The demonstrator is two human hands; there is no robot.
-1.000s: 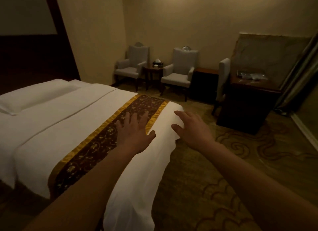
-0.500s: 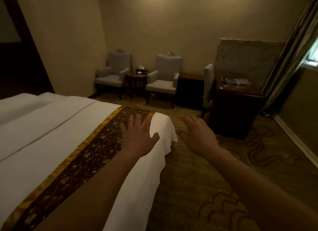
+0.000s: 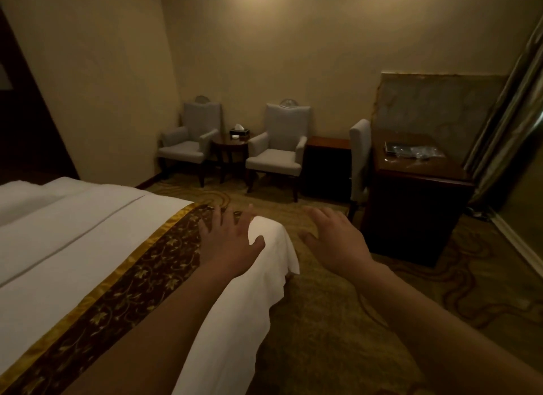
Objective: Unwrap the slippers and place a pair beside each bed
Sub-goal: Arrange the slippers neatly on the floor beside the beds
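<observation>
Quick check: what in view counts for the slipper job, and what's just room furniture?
Job: bed; left hand and right hand, both open and empty; clear plastic on the desk, possibly slipper wrapping, too dim to tell.
Lying about: armchair, second armchair, round table, tissue box, desk chair, curtain.

A dim room with a yellow-brown cast. Soft warm light falls from above onto the far wall [image 3: 293,27], brightest near the top edge. The white bed [image 3: 73,233] is the lightest area. The carpet and dark desk [image 3: 411,203] sink into shadow. Straight lines bow at the wide-angle edges, and detail is soft.
</observation>
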